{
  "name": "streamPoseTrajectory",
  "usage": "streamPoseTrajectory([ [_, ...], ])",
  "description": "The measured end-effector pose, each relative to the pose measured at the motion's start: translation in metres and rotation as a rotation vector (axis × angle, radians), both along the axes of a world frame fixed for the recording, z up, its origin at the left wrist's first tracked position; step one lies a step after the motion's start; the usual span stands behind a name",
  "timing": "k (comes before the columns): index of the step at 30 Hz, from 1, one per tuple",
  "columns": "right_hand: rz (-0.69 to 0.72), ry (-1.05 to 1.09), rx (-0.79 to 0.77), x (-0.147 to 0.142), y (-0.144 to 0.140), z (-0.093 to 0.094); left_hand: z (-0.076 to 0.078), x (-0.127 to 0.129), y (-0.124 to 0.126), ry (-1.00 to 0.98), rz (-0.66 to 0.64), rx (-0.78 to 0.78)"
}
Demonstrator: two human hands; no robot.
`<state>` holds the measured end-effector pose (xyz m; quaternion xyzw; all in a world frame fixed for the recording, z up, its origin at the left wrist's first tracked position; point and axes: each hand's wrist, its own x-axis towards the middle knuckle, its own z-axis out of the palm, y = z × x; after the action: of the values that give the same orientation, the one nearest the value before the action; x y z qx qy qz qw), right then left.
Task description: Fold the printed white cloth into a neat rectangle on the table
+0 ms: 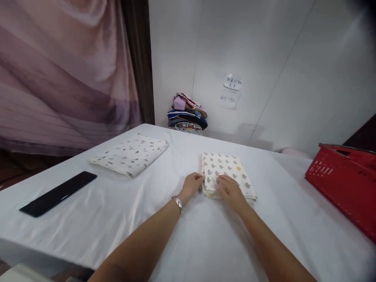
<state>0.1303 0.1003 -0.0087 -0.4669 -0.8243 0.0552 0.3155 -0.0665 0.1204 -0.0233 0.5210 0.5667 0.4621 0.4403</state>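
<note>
A folded white cloth (227,166) with grey and yellow printed shapes lies on the white-covered table. My left hand (191,185), with a silver watch or bracelet at the wrist, pinches the cloth's left edge near its front corner. On top of the cloth, by its front edge, rests my right hand (231,192), its fingers apart and the thumb low. A second folded white cloth (132,152) with small dark prints lies flat farther left, untouched by either hand.
A long black flat object (58,194) lies on the left of the tablecloth (111,219). At right stands a red plastic basket (343,184). Folded clothes (188,113) are stacked by the wall, where paper notes (229,98) hang. A pink curtain (64,70) hangs at left.
</note>
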Motion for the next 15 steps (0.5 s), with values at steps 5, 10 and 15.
streamPoseTrajectory([
  [5,0.048,-0.082,-0.007,-0.038,-0.003,0.006,0.004,0.005,-0.003,-0.114,-0.021,-0.075],
  [10,0.037,-0.074,0.029,-0.040,-0.008,-0.003,0.006,0.008,-0.005,-0.217,-0.004,-0.106],
  [15,0.054,0.100,0.073,-0.036,-0.012,0.000,0.011,0.013,-0.009,-0.309,-0.034,-0.110],
])
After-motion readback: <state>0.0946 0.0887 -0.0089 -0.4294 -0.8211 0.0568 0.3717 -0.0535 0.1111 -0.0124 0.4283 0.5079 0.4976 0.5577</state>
